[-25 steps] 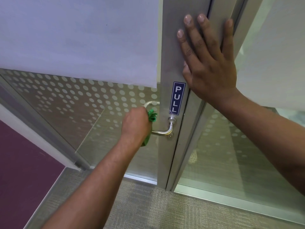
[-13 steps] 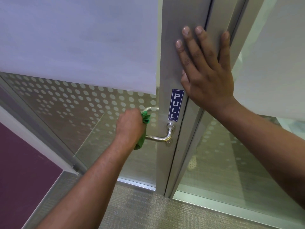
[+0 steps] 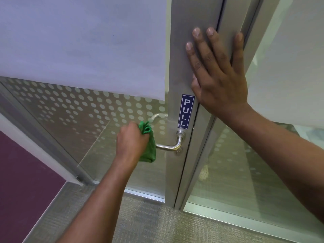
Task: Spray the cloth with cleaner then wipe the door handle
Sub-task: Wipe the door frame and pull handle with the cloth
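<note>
Glass door (image 3: 84,50); handle (image 3: 168,146) end inside clothed grip (image 3: 133,142).

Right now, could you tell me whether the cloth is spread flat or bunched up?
Bunched up: the cloth is wadded in the left hand around the handle.

blue PULL sticker (image 3: 186,111) on metal door frame (image 3: 178,67) | dotted frosted glass (image 3: 78,109) | carpet (image 3: 149,225) — possibly grey-beige

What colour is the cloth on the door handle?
Green; the cloth shows best in the head view.
</note>
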{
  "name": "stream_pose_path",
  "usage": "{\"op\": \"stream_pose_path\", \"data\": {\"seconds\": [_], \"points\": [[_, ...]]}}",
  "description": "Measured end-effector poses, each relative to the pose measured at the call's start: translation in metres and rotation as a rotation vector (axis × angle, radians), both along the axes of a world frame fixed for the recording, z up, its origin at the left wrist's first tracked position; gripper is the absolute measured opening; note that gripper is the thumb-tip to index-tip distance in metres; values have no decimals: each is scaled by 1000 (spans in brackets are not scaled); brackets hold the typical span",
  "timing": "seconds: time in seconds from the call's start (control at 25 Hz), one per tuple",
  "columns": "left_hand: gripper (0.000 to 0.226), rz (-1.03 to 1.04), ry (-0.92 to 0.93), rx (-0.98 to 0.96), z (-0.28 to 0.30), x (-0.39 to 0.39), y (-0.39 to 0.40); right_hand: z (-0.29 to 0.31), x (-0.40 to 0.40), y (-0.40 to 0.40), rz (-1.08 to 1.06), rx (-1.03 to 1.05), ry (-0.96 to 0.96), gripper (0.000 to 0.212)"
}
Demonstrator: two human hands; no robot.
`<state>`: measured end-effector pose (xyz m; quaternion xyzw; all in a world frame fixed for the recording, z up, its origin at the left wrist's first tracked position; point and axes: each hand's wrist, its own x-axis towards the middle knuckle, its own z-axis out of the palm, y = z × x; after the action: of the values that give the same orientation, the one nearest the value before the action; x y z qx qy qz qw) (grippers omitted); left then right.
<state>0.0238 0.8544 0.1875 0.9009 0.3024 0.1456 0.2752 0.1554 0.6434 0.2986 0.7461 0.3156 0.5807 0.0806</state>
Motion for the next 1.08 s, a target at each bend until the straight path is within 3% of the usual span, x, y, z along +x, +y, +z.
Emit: {"op": "stream_pose_path", "data": {"seconds": [0.08, 0.12, 0.24, 0.32, 0.52, 0.76, 0.88, 1.0, 1.08], "points": [[26, 107, -51, -114, -18, -10, 2, -1, 0, 0, -7, -7, -4, 63], [26, 185, -116, -266, -28, -11, 7, 0, 1, 0, -7, -9, -6, 63], [17, 375, -350, -983, -50, -10, 18, 1, 1, 0, 4, -2, 0, 63], [19, 386, -404, -1285, -61, -16, 10, 0, 2, 0, 2, 1, 4, 62], [17, 369, -479, -1469, -70, -30, -4, -1, 1, 0, -3, -1, -7, 62], [22, 347, -467, -1330, -57, -20, 12, -1, 1, 0, 2, 5, -7, 62], [9, 228, -417, -767, -44, -29, -7, -1, 2, 0, -2, 2, -3, 63], [9, -69, -193, -124, -24, -16, -31, -1, 2, 1, 4, 1, -4, 64], [15, -189, -129, 141, -15, -3, -50, 0, 1, 1, 1, 2, -5, 64]]}}
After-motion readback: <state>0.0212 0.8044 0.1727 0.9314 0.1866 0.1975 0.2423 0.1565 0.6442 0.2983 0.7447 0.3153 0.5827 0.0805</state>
